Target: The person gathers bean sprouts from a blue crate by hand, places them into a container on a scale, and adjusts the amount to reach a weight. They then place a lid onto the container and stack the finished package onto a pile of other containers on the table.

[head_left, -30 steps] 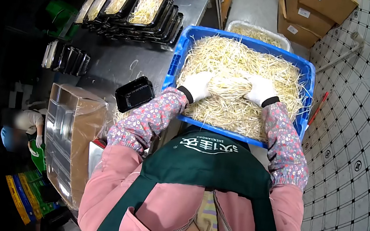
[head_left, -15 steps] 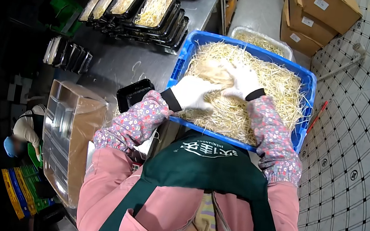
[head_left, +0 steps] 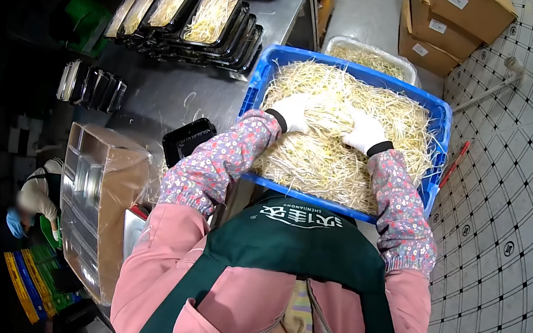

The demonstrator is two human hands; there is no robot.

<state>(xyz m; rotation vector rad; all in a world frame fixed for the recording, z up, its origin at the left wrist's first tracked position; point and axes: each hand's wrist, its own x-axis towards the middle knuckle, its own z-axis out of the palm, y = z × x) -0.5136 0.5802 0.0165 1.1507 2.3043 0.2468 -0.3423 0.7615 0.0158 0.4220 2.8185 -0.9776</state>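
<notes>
A blue crate point(head_left: 438, 160) full of pale bean sprouts point(head_left: 329, 170) lies in front of my body. My left hand point(head_left: 295, 113), in a white glove, is in the left part of the sprouts. Opposite it, my right hand point(head_left: 365, 131), also gloved in white, faces inward. A bunch of sprouts point(head_left: 328, 112) lies between the two hands, and both touch it. The fingertips are partly buried, so the exact grip is hard to see. Left of the crate, an empty black tray point(head_left: 187, 141) rests on the metal table point(head_left: 150, 101).
Stacked black trays of sprouts point(head_left: 213, 15) stand at the upper left. A clear tub of sprouts point(head_left: 373, 59) sits behind the crate, cardboard boxes point(head_left: 446, 20) at the upper right. An open carton point(head_left: 113, 197) is at the lower left, beside a co-worker point(head_left: 40, 192) farther off.
Both hands have moved apart, my left hand up and my right hand slightly right and down. The sprouts between them are now spread wider. The co-worker has bent lower.
</notes>
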